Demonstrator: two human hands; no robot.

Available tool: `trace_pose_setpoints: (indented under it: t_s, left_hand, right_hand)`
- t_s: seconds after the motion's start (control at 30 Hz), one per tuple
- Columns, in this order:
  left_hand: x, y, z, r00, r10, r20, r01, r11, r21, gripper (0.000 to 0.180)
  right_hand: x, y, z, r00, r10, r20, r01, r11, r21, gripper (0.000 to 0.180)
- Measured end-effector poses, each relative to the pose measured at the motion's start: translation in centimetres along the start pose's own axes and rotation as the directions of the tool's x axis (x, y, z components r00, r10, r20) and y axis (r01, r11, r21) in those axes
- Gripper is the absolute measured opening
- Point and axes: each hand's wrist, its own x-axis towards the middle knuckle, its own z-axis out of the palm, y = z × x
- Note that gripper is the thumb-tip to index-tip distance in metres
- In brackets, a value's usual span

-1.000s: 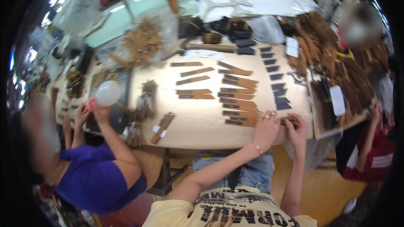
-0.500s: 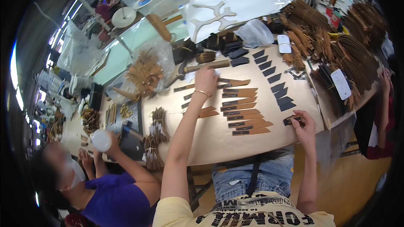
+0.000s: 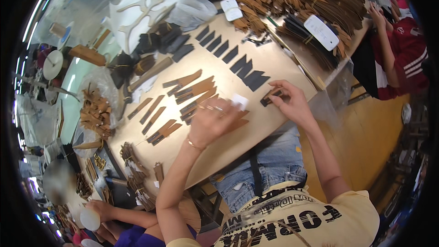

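Note:
My left hand (image 3: 211, 121), smeared by motion, is over the rows of leather strips with a small white piece (image 3: 239, 102) at its fingertips. The piece looks like paper or cloth. Under and beside this hand lie tan leather strips (image 3: 195, 90) with dark ends, partly hidden by it. At the table's near right edge my right hand (image 3: 292, 103) pinches a small dark leather piece (image 3: 270, 97) between thumb and fingers, low over the tabletop. Beyond it, black slanted leather pieces (image 3: 231, 55) run in a line.
A hammer (image 3: 147, 74) lies behind the strips. Bundled brown leather (image 3: 315, 0) and white tags (image 3: 321, 33) crowd the far right. A bag of tan scraps (image 3: 96, 112) stands left, with tied bundles (image 3: 135, 169) nearer. Co-workers sit on both sides, one in a red sleeve (image 3: 388, 55).
My left hand has come back from beside the hammer toward my right hand, carrying the white piece. My right hand still pinches the dark piece. The view has turned to the right.

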Motion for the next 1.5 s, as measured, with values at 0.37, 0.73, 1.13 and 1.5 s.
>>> trace_pose_setpoints:
  t_s: [0.37, 0.73, 1.13, 1.5]
  left_hand:
    - [2.4, 0.6, 5.1, 0.903, 0.295, 0.311, -0.289, 0.955, -0.067, 0.035]
    - [2.1, 0.4, 5.6, 0.88, 0.261, 0.397, -0.251, 0.965, -0.078, 0.035]
    - [1.7, 2.5, 1.4, 0.935, -0.248, 0.252, 0.298, 0.936, -0.186, 0.028]
    - [-3.6, 15.3, 0.5, 0.726, -0.687, -0.002, 0.663, 0.701, -0.263, 0.027]
  right_hand:
    - [0.3, -0.4, -0.1, 0.998, 0.054, -0.022, -0.054, 0.999, -0.003, 0.038]
    - [-0.1, -0.8, -0.8, 0.997, 0.006, 0.072, 0.0, 0.996, -0.093, 0.041]
    - [-3.8, -1.3, 2.2, 0.898, -0.345, 0.273, 0.409, 0.428, -0.806, 0.037]
    - [0.3, -1.4, 0.0, 0.94, -0.285, 0.19, 0.331, 0.61, -0.72, 0.026]
